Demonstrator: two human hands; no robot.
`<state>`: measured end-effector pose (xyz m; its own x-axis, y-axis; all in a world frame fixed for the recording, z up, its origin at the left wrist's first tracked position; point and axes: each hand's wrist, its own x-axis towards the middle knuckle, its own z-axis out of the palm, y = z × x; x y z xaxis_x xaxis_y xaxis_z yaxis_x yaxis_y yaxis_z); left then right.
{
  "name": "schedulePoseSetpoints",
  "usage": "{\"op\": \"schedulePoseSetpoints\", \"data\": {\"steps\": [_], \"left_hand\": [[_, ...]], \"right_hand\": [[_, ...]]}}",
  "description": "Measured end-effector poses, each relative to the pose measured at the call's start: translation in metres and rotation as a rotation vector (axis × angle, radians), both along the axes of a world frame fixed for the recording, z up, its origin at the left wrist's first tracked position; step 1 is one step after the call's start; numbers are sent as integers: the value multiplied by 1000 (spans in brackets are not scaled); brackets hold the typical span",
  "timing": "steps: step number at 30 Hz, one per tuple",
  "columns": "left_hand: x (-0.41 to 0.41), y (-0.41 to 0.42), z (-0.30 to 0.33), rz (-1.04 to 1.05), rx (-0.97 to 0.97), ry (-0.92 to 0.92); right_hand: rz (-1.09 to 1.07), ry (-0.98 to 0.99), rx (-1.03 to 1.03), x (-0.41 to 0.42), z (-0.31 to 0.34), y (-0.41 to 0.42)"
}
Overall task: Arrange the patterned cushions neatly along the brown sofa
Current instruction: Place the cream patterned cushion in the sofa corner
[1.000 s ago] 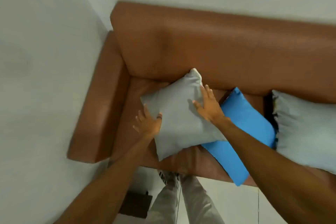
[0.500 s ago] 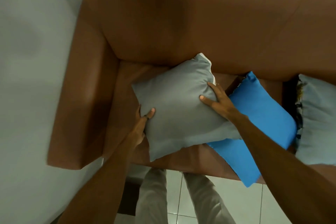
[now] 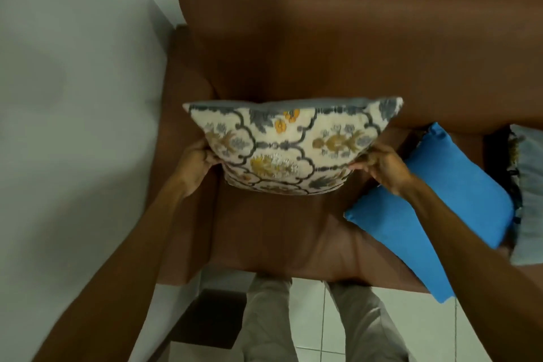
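Observation:
A patterned cushion (image 3: 291,147), cream with grey and yellow floral motifs and a plain grey back, is held up above the left seat of the brown sofa (image 3: 352,47). My left hand (image 3: 197,163) grips its left edge and my right hand (image 3: 382,163) grips its right edge. The patterned face is turned toward me. A blue cushion (image 3: 458,200) lies flat on the seat to the right, under my right forearm. At the far right edge lies a pale grey cushion (image 3: 529,191), partly cut off by the frame.
The sofa's left armrest (image 3: 176,114) stands against a pale wall (image 3: 73,97). My legs (image 3: 270,320) stand on a white tiled floor (image 3: 317,297) in front of the seat. A dark object (image 3: 211,320) sits on the floor by the sofa's left corner.
The cushion lay grey side up on the seat under both hands. It is now lifted and flipped, patterned face toward me, with a hand on each side edge.

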<state>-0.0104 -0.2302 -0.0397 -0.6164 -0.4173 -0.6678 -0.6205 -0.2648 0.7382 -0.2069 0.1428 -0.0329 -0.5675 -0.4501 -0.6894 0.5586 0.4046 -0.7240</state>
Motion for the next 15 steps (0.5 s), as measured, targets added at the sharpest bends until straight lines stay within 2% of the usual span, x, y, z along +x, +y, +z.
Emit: {"op": "schedulePoseSetpoints", "data": {"steps": [4, 7, 10, 13, 15], "left_hand": [[-29, -17, -12, -82, -59, 64], [-47, -17, -9, -22, -3, 162], [-67, -31, -12, 28, -78, 202], [-76, -31, -22, 165, -302, 271], [-72, -13, -23, 301, -668, 303]], "right_hand": [[-100, 165, 19, -12, -11, -36], [-228, 269, 15, -20, -17, -56], [-247, 365, 39, -25, -21, -70], [-307, 487, 149, -9, -28, -77], [-454, 819, 363, 17, -34, -79]]}}
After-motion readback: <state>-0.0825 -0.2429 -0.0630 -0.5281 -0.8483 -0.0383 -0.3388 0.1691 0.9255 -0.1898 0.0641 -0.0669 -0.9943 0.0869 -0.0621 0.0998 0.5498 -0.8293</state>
